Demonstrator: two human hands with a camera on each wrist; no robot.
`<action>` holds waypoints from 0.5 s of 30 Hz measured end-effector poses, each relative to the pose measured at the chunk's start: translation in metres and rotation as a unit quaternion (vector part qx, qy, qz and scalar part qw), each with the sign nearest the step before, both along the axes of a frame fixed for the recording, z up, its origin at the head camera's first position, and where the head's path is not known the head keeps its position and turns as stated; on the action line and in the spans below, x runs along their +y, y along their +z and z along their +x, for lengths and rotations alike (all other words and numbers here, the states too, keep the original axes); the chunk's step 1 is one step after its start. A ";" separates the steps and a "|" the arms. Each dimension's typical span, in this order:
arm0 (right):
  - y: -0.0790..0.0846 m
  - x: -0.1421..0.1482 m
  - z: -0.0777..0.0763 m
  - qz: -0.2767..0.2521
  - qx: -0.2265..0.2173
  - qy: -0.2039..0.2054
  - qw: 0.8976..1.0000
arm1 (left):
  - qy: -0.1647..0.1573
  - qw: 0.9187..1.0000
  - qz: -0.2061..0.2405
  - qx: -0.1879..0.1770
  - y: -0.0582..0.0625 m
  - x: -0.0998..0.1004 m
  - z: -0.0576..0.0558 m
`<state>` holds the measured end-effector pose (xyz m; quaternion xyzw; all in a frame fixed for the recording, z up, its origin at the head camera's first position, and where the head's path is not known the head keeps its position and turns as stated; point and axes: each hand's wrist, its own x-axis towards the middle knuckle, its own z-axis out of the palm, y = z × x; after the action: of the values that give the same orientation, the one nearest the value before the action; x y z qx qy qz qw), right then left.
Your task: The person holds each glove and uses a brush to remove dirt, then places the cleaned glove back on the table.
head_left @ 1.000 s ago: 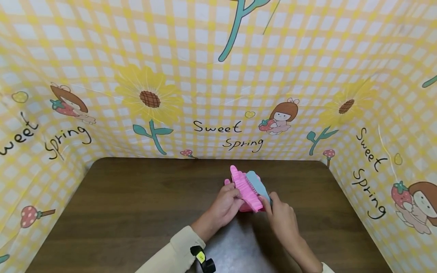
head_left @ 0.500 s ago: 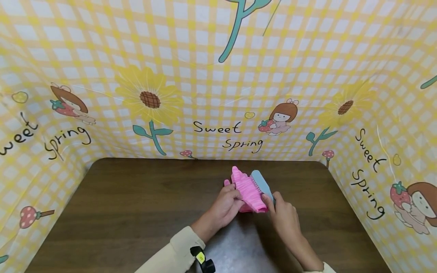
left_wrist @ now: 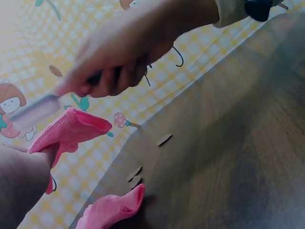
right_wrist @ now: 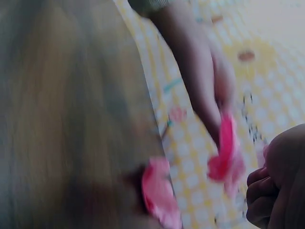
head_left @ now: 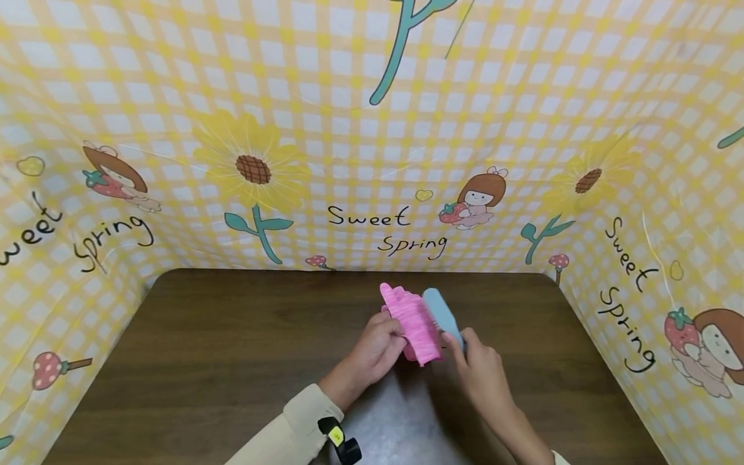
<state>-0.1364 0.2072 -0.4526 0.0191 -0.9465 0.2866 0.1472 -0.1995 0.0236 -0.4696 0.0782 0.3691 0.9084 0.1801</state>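
Observation:
My left hand (head_left: 374, 345) pinches a pink knitted glove (head_left: 415, 323) between thumb and fingers, its cuff toward me and its fingers pointing away. In my right hand (head_left: 482, 368) is the handle of a light blue brush (head_left: 443, 313). The brush head stands at the glove's right edge in the head view, bristles toward the glove; whether they touch I cannot tell. Motion blurs the brush (left_wrist: 38, 112) in the left wrist view. Below the held glove, a second pink glove (left_wrist: 112, 210) lies on the table, mostly hidden in the head view.
Several small flat brown pieces (left_wrist: 164, 139) lie on the dark wooden table (head_left: 232, 361) near the second glove. A yellow checked cloth (head_left: 360, 155) with printed flowers and figures rises around the table's back and sides.
The held glove has swung left at its cuff and tilted. The brush lay over the glove's right part a second ago; it has since shifted to the glove's right edge.

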 end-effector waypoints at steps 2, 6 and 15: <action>0.001 -0.011 0.004 0.011 0.006 0.028 1.000 | -0.009 1.000 0.000 -0.003 0.002 -0.001 0.000; -0.001 -0.021 0.007 0.040 0.014 0.047 0.998 | -0.021 1.000 0.008 0.003 0.005 -0.002 0.001; -0.006 -0.015 0.003 0.063 0.056 0.011 0.996 | -0.027 0.999 0.027 -0.004 0.006 -0.001 0.003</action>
<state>-0.1338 0.1922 -0.4583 0.0545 -0.9525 0.2268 0.1956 -0.1969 0.0231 -0.4633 0.0897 0.3413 0.9133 0.2034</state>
